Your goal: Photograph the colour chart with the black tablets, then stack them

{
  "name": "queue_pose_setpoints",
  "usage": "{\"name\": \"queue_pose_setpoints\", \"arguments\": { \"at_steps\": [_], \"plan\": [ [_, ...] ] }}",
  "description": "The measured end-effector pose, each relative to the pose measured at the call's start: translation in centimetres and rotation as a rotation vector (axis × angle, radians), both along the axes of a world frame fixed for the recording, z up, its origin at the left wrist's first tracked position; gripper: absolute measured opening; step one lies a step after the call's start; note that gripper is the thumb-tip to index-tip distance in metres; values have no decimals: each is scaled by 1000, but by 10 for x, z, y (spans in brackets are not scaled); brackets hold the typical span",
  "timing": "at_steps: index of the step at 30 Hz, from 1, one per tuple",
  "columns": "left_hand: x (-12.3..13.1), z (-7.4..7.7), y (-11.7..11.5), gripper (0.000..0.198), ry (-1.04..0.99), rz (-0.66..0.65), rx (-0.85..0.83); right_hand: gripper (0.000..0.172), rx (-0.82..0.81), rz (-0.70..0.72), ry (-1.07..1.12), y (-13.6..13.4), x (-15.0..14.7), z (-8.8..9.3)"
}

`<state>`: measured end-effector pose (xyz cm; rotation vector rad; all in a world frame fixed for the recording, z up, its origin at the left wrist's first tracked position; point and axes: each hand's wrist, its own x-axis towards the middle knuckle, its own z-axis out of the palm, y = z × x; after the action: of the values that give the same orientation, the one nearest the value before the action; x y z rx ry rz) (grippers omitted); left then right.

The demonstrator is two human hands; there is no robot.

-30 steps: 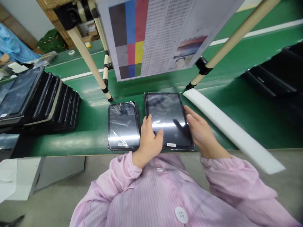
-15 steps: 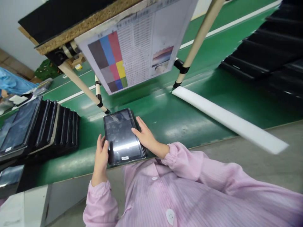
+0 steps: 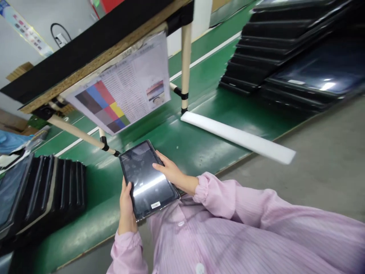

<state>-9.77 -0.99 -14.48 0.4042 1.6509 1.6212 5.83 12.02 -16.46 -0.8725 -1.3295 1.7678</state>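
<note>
A black tablet [image 3: 148, 179] in a clear film, with a small white label near its lower edge, is between my two hands. It overhangs the near edge of the green workbench. My left hand [image 3: 127, 205] grips its left edge, thumb along the side and the other fingers partly hidden beneath. On the opposite edge, my right hand [image 3: 171, 171] holds on with the thumb over the screen; its other fingers pass behind the edge. Whether the tablet still rests on the bench at its far end I cannot tell.
On the left, several black tablets [image 3: 65, 182] stand leaning in a row. More stacked tablets [image 3: 273, 42] fill the right side. A white foam strip [image 3: 239, 137] juts over the edge of the green bench [image 3: 196, 152]. A pipe-framed stand with a printed colour chart [image 3: 122, 87] rises behind.
Both hands have closed on the tablet, which is now tilted and nearer my body. The view has swung to the right, showing more of the right-hand stacks.
</note>
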Motion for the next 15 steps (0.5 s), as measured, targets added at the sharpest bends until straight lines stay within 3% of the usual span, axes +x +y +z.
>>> {"name": "queue_pose_setpoints", "arguments": {
  "at_steps": [5, 8, 11, 15],
  "plan": [
    [49, 16, 35, 76, -84, -122, 54, 90, -131, -198, 47, 18, 71, 32],
    [89, 30, 73, 78, -62, -267, 103, 91, -245, -210, 123, 22, 130, 51],
    [138, 47, 118, 75, -14, -521, 195, 97, -244, -263, 160, 18, 191, 68],
    [202, 69, 162, 83, 5, -995, 396, 97, -214, -563, 175, 9, 264, 88]
  ]
}}
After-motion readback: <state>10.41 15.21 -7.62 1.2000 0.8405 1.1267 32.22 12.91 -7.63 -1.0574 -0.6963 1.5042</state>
